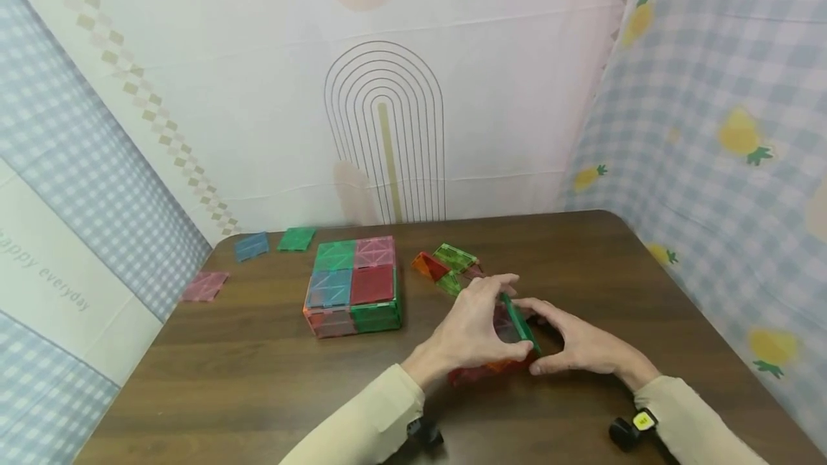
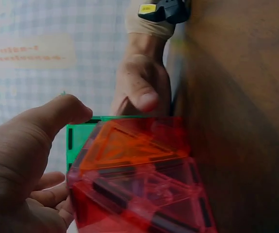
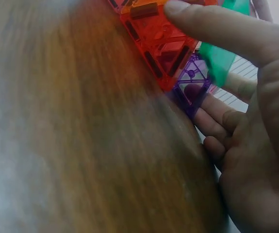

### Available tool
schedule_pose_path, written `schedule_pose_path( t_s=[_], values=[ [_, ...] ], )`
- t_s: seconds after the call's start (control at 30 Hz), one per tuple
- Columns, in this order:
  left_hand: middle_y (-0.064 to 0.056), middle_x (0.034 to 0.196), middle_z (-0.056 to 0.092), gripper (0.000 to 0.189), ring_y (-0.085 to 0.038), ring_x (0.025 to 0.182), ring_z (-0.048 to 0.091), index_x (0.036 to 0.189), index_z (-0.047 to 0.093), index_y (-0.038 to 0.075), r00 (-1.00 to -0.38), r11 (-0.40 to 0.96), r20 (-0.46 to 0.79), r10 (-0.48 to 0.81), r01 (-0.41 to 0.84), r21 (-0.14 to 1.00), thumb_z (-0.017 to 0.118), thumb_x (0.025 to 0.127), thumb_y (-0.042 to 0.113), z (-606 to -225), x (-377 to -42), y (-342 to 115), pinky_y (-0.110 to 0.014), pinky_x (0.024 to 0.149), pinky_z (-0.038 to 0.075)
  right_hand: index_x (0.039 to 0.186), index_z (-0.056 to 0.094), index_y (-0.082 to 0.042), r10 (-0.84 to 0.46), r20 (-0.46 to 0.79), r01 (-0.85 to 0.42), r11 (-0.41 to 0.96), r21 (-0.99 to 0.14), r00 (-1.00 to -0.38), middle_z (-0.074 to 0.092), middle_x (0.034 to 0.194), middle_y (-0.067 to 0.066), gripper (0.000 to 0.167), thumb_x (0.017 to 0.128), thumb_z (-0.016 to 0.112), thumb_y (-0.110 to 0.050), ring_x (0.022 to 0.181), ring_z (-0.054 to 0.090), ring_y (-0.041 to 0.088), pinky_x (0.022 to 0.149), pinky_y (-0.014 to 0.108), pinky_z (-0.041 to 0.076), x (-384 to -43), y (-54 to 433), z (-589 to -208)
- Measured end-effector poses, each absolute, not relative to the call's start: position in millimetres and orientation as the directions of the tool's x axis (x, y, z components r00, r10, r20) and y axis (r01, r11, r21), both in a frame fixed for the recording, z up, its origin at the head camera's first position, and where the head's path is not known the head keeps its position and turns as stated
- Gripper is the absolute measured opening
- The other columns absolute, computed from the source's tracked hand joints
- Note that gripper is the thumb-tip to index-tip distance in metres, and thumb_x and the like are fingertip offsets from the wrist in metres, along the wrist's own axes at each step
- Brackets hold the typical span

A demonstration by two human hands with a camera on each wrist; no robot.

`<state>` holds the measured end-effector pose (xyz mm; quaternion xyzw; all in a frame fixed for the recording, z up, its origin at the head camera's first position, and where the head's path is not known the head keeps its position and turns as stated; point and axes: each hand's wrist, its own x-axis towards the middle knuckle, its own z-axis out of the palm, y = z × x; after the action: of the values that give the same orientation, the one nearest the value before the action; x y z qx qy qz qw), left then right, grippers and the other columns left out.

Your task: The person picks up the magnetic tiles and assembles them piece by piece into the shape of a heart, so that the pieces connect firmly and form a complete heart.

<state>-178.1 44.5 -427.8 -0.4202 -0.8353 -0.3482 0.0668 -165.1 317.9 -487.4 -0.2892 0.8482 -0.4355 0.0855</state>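
A green magnetic tile stands tilted between the two hands. My left hand holds it, thumb at the near edge and fingers at the far end. From the other side my right hand grips the same tile. Against it, red and orange magnetic tiles form a small build low on the table. In the right wrist view, the right thumb lies over a red-orange triangle tile. A purple triangle tile is near the right fingers, whose exact contact is partly hidden.
A box of joined magnetic tiles stands left of the hands. Several loose tiles lie behind the left hand. Farther left on the wooden table are a pink tile, a blue tile and another green tile.
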Motion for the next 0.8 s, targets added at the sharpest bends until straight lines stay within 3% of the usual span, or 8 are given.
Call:
schedule_pose_path(
  t_s=[0.2,0.4,0.6,0.8],
  values=[
    [-0.003,0.141,0.070,0.102,-0.016,0.129,0.059,0.164,0.048,0.009,-0.639,0.469,0.379,0.669,0.759,0.451,0.099,0.084,0.044,-435,-176,49,-0.025,0.112,0.052,0.169,0.043,-0.024,-0.577,0.135,-0.420,0.396,-0.816,-0.806,0.049,0.167,0.010,0.083,0.098,0.086,-0.016,0.137,0.055,0.013,0.111,0.029,0.050,-166,319,-487],
    [-0.001,0.147,0.068,0.103,-0.017,0.137,0.058,0.164,0.049,0.010,-0.654,0.523,0.373,0.658,0.754,0.398,0.096,0.084,0.055,-438,-177,42,-0.037,0.122,0.047,0.159,0.056,-0.023,-0.578,0.167,-0.441,0.375,-0.816,-0.799,0.062,0.153,0.004,0.071,0.096,0.088,-0.015,0.128,0.060,0.016,0.107,0.029,0.051,-170,316,-488],
    [-0.004,0.156,0.062,0.113,-0.020,0.140,0.057,0.166,0.047,0.010,-0.691,0.575,0.327,0.645,0.720,0.389,0.095,0.079,0.064,-440,-176,17,-0.042,0.122,0.046,0.152,0.062,-0.024,-0.576,0.192,-0.480,0.402,-0.780,-0.794,0.068,0.145,-0.003,0.071,0.089,0.096,-0.018,0.127,0.062,0.014,0.107,0.029,0.050,-171,316,-489],
    [-0.007,0.160,0.057,0.125,-0.024,0.147,0.056,0.170,0.042,0.010,-0.744,0.637,0.200,0.638,0.655,0.405,0.096,0.074,0.069,-448,-172,-11,-0.049,0.122,0.049,0.154,0.060,-0.029,-0.560,0.178,-0.481,0.458,-0.748,-0.809,0.066,0.148,-0.008,0.077,0.087,0.098,-0.024,0.129,0.062,0.012,0.107,0.029,0.052,-168,320,-488]
  ],
)
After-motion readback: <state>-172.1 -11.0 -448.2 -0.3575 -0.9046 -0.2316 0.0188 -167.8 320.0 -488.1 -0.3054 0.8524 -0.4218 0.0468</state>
